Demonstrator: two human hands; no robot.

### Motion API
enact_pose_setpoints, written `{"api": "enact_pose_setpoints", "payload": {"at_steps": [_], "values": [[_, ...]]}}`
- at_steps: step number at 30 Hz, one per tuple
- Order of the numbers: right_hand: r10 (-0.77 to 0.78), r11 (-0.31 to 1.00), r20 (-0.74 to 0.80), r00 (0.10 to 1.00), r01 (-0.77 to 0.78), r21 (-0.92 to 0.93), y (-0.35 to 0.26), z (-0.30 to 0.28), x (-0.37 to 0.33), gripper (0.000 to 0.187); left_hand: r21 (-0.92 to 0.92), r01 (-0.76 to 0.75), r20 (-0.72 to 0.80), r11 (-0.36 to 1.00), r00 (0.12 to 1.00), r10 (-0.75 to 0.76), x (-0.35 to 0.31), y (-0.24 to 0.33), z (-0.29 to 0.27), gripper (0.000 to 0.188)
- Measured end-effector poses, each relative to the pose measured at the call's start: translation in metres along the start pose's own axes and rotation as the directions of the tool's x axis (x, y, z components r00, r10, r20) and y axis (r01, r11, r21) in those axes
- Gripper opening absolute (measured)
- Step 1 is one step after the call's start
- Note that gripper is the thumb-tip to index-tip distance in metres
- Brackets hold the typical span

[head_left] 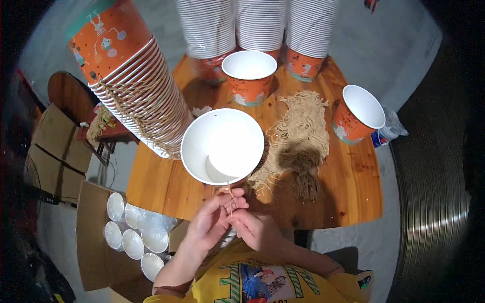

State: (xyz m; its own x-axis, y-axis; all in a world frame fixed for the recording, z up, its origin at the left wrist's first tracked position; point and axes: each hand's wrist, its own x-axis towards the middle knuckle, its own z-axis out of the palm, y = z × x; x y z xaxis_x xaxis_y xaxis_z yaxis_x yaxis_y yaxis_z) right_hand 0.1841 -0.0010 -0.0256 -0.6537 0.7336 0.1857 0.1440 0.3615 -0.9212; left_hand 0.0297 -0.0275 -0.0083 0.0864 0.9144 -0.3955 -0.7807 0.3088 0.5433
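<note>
A white-lined paper bucket (194, 139) stands at the near middle of the table, its mouth tilted toward me and a small hole showing in its far rim. From its near rim a thin tan string (230, 191) runs down between my hands. The fingers of my left hand (211, 219) curl around this string. Just to the right, my right hand (256, 231) pinches the string's lower part. Whether there is a knot in it is too small to make out. A heap of loose tan strings (303, 121) lies right of the bucket, partly in shadow.
A tall leaning stack of orange buckets (146, 91) with strings stands at left. Tall white bucket stacks (260, 22) line the back. Single orange buckets stand at centre back (250, 88) and right (351, 121). Below left, a cardboard box (91, 242) holds several wrapped stacks.
</note>
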Motion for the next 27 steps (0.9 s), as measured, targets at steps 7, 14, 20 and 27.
{"api": "enact_pose_setpoints", "payload": {"at_steps": [7, 14, 20, 27], "values": [[0.103, 0.994, 0.063, 0.993, -0.104, 0.025, 0.006, -0.001, -0.001, 0.012, -0.009, -0.043, -0.092, 0.999, 0.995, 0.042, 0.003, -0.003, 0.005, 0.03], [0.174, 0.981, 0.057, 0.983, -0.178, 0.071, 0.006, 0.001, 0.0, 0.015, 0.076, -0.088, 0.005, 0.993, 0.996, 0.088, 0.005, -0.001, 0.005, 0.027], [0.18, 0.981, 0.045, 0.983, -0.183, 0.069, 0.002, 0.002, 0.0, 0.018, -0.098, 0.02, -0.011, 0.995, 1.0, -0.021, 0.004, 0.003, 0.004, 0.013], [0.195, 0.975, 0.048, 0.98, -0.199, 0.101, -0.004, 0.002, 0.002, 0.016, -0.1, 0.03, -0.014, 0.995, 0.999, -0.032, 0.01, 0.004, -0.002, 0.012]]}}
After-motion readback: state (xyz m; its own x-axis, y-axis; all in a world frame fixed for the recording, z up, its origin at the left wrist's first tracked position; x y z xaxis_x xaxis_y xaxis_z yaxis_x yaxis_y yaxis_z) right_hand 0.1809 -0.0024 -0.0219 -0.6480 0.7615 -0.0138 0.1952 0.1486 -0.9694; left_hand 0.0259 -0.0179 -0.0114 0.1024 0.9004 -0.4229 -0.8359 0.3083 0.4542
